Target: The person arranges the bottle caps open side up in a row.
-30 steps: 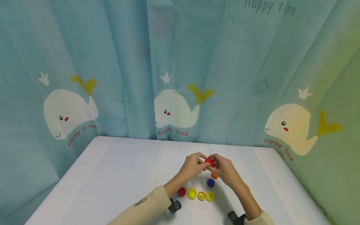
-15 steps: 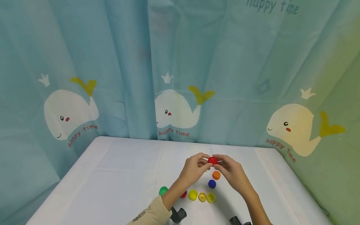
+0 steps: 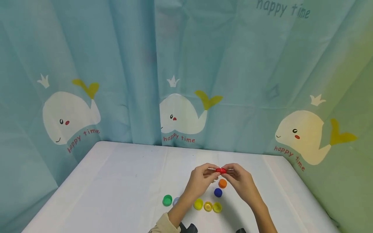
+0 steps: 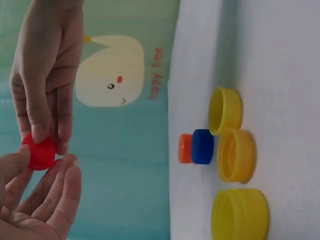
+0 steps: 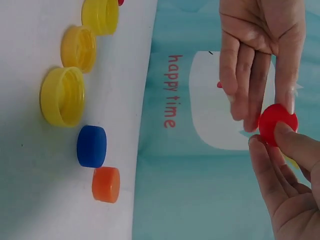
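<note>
Both hands hold a red bottle cap (image 3: 220,171) up above the table. My left hand (image 3: 200,180) pinches its left side between thumb and fingers, while my right hand (image 3: 239,183) pinches the right side. Seen from the head, the cap is turned nearly edge-on; its round red face (image 5: 275,122) shows in the right wrist view. Below the hands an orange cap (image 3: 222,183) and a blue cap (image 3: 218,192) lie on the table. The left wrist view also has the blue cap (image 4: 202,146) just in front of the orange one (image 4: 185,148).
Nearer the body, a row of yellow caps (image 3: 198,204) (image 3: 208,206) (image 3: 217,207) lies on the white table (image 3: 122,181). A green cap (image 3: 167,200) and a pale blue cap (image 3: 176,201) are beside the left forearm. A whale-print curtain (image 3: 247,81) hangs behind the table.
The held red cap has moved slightly right and tipped from face-on to nearly edge-on. The left forearm has shifted right, uncovering the green and pale blue caps and covering another red cap.
</note>
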Motion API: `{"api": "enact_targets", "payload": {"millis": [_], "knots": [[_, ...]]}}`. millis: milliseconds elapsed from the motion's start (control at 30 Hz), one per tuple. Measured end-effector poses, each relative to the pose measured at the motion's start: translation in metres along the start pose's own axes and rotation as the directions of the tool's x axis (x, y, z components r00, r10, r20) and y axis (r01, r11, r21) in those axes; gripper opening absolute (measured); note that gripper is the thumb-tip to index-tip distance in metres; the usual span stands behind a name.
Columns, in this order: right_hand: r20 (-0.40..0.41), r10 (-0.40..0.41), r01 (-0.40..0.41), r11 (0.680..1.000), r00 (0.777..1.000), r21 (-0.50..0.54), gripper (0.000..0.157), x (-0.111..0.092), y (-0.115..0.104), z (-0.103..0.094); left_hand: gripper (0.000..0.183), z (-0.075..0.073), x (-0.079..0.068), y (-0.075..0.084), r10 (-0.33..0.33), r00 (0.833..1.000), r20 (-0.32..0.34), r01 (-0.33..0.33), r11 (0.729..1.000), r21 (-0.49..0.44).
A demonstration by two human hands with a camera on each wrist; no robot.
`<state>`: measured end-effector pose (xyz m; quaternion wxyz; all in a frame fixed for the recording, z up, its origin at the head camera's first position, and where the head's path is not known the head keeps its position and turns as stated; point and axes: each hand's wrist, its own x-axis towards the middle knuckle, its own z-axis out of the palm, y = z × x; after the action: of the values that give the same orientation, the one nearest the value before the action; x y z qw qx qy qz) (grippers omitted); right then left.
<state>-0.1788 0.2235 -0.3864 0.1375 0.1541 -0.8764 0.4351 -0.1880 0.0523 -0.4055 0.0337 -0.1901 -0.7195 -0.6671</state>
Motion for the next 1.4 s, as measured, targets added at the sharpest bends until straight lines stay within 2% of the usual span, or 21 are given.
{"api": "enact_targets", "payload": {"millis": [133, 300, 500, 700, 867, 1000, 1133, 1200, 1300, 1400], "knots": [[0.024, 0.017, -0.017, 1.000, 1.000, 0.003, 0.023, -0.002, -0.002, 0.000, 0.018, -0.001, -0.003, 0.002, -0.013, 1.000, 0.017, 0.013, 1.000, -0.005], [0.105, 0.023, -0.025, 1.000, 0.994, 0.013, 0.021, -0.006, -0.003, 0.001, 0.016, -0.006, -0.009, 0.001, -0.030, 0.999, 0.033, 0.030, 0.999, 0.012], [0.174, -0.008, 0.004, 1.000, 0.985, 0.020, 0.016, -0.008, -0.004, -0.004, 0.014, -0.011, -0.010, 0.002, -0.003, 0.997, 0.075, -0.003, 0.997, 0.074], [0.218, -0.042, 0.048, 0.999, 0.975, -0.025, 0.015, -0.007, -0.004, -0.011, 0.012, -0.011, -0.006, 0.003, 0.010, 0.993, 0.120, -0.031, 0.984, 0.174], [0.238, -0.037, 0.050, 0.998, 0.971, -0.049, 0.014, -0.007, -0.002, -0.014, 0.014, -0.009, -0.005, 0.003, 0.029, 0.991, 0.133, -0.050, 0.986, 0.162], [0.232, -0.020, 0.035, 0.998, 0.972, -0.058, 0.023, -0.008, -0.001, -0.014, 0.016, -0.008, -0.005, 0.002, 0.067, 0.991, 0.115, -0.085, 0.984, 0.154], [0.241, 0.000, 0.020, 0.997, 0.970, -0.077, 0.044, -0.009, 0.000, -0.013, 0.018, -0.007, -0.006, -0.001, 0.094, 0.992, 0.090, -0.108, 0.979, 0.171], [0.256, 0.011, 0.014, 0.995, 0.967, -0.094, 0.048, -0.009, 0.000, -0.014, 0.019, -0.007, -0.007, -0.001, 0.091, 0.991, 0.094, -0.107, 0.979, 0.176], [0.279, 0.030, 0.004, 0.992, 0.960, -0.123, 0.045, -0.009, 0.000, -0.016, 0.021, -0.007, -0.007, -0.001, 0.059, 0.989, 0.133, -0.084, 0.978, 0.191], [0.316, 0.038, 0.008, 0.990, 0.948, -0.143, 0.036, -0.008, 0.000, -0.020, 0.024, -0.006, -0.006, -0.001, 0.015, 0.975, 0.220, -0.068, 0.970, 0.233]]}}
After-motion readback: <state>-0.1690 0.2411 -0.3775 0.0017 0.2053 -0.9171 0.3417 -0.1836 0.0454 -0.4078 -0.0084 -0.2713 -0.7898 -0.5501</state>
